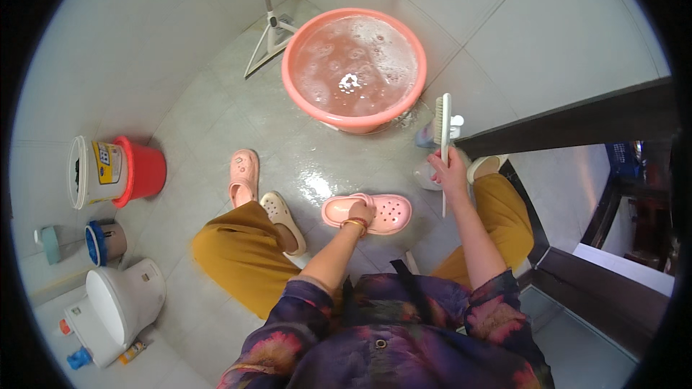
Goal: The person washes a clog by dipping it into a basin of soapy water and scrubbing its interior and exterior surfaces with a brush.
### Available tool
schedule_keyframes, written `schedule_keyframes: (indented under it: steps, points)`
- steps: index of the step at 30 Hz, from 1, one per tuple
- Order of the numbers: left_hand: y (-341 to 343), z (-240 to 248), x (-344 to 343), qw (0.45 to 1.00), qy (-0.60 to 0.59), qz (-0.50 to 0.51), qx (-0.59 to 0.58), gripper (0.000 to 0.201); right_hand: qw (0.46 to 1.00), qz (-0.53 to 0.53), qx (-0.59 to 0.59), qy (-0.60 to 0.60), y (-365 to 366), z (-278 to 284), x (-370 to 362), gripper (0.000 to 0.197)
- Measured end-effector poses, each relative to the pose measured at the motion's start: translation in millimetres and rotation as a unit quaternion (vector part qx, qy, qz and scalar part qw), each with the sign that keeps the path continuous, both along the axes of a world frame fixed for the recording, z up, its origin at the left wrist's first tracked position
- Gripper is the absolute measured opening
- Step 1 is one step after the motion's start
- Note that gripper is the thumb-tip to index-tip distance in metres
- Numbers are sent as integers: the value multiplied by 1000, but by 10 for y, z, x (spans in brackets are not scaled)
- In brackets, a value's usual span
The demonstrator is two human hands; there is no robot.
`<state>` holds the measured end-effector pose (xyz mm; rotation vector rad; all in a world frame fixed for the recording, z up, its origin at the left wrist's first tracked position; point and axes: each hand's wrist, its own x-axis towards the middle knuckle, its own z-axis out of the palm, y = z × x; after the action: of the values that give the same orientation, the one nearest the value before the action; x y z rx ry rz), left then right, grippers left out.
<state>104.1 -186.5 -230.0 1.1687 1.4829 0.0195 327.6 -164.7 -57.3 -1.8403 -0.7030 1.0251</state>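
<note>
My left hand is pushed partly into a pink clog and grips it in front of me. Its fingers are partly hidden in the shoe. My right hand is closed round the handle of a white scrub brush, bristles facing left. The brush is held upright, to the right of the clog and apart from it. A matching pink clog rests on the floor by my left foot. Beyond stands a round pink basin of cloudy, foamy water.
Bottles stand behind the brush. A white-framed floor squeegee leans by the basin. On the left are a red bucket, a white bucket and a toilet. The tiled floor looks wet. A dark door frame is at right.
</note>
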Motion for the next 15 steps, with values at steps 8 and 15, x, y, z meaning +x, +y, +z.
schedule_keyframes:
  steps: [8,15]
  points:
    - [-433,130,368,985,-93,-1,-148,44,997,2,68,39,154,97,72,18]
    - [-177,182,445,934,-130,-301,143,40,997,-10,54,55,335,76,-116,17]
